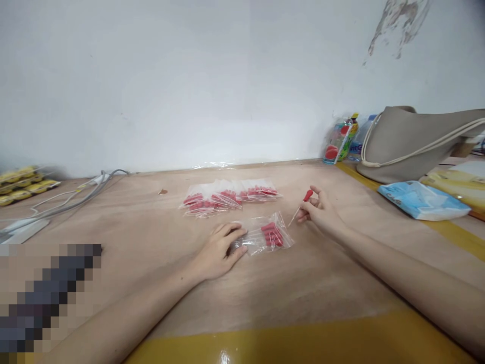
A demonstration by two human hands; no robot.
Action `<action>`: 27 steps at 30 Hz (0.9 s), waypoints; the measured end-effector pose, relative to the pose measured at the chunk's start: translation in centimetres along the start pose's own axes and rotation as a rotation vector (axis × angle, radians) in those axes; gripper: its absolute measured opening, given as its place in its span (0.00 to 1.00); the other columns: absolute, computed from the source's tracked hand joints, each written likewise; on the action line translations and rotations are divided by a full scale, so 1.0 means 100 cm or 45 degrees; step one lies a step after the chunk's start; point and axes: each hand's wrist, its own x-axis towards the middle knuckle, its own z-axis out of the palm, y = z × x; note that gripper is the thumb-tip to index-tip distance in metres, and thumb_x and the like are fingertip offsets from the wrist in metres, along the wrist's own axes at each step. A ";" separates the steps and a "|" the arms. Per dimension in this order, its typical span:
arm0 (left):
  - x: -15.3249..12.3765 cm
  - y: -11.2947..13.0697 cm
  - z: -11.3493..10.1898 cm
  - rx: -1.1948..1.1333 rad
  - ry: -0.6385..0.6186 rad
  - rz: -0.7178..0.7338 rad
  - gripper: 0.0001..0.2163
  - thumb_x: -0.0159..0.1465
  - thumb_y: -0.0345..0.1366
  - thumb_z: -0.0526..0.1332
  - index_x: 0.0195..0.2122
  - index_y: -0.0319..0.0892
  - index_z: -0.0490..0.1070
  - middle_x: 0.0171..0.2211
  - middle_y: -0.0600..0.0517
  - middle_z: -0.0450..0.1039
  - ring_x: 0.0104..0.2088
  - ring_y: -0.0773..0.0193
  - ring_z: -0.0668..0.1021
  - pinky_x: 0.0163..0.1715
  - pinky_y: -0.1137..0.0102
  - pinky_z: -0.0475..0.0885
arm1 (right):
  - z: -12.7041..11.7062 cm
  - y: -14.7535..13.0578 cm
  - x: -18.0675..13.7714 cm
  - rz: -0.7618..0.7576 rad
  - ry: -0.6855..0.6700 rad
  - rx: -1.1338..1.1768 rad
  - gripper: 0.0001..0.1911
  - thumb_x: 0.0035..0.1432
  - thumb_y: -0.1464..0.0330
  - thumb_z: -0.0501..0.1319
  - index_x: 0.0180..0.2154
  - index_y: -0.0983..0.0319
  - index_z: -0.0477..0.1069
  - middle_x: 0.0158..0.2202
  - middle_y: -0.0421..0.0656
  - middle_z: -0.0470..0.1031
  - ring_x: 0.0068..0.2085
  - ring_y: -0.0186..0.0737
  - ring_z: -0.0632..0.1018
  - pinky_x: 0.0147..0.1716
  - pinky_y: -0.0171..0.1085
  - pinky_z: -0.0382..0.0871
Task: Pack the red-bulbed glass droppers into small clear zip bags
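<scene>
While left hand (216, 255) (spread) touches bag (254, 244), right hand (320, 211) pinches dropper (308, 195) near bag's edge.

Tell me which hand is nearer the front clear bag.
Left. The left hand rests on the left end of the bag; the right hand is off it, past its right end, holding a red-topped dropper.

Bottle label (356, 148): partial "nt"; blue pack (422, 199) lettering illegible.
</scene>
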 end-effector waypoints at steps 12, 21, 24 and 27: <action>0.001 0.000 -0.001 -0.021 0.016 -0.022 0.14 0.63 0.42 0.55 0.48 0.44 0.69 0.51 0.45 0.65 0.52 0.55 0.68 0.52 0.57 0.64 | 0.020 0.019 -0.014 -0.203 -0.033 0.046 0.27 0.47 0.59 0.60 0.43 0.56 0.46 0.26 0.33 0.66 0.25 0.34 0.75 0.27 0.37 0.73; 0.001 0.004 -0.003 0.026 -0.018 -0.035 0.19 0.62 0.46 0.56 0.51 0.45 0.67 0.52 0.44 0.64 0.52 0.53 0.67 0.51 0.55 0.64 | 0.015 0.015 -0.018 -0.142 -0.097 0.143 0.29 0.45 0.54 0.62 0.42 0.56 0.48 0.28 0.34 0.68 0.28 0.36 0.77 0.31 0.40 0.73; 0.000 0.004 -0.003 0.021 -0.010 -0.032 0.19 0.61 0.45 0.57 0.52 0.44 0.65 0.52 0.44 0.64 0.52 0.53 0.67 0.51 0.55 0.64 | 0.013 0.016 -0.018 -0.094 -0.146 0.132 0.26 0.46 0.52 0.61 0.41 0.56 0.51 0.30 0.37 0.70 0.30 0.37 0.77 0.33 0.41 0.73; 0.000 0.004 -0.003 0.002 -0.015 -0.037 0.22 0.61 0.46 0.56 0.55 0.44 0.62 0.53 0.45 0.64 0.52 0.53 0.66 0.52 0.55 0.63 | 0.008 0.016 -0.020 -0.058 -0.229 0.010 0.24 0.44 0.52 0.62 0.38 0.58 0.59 0.33 0.40 0.72 0.30 0.35 0.76 0.34 0.40 0.71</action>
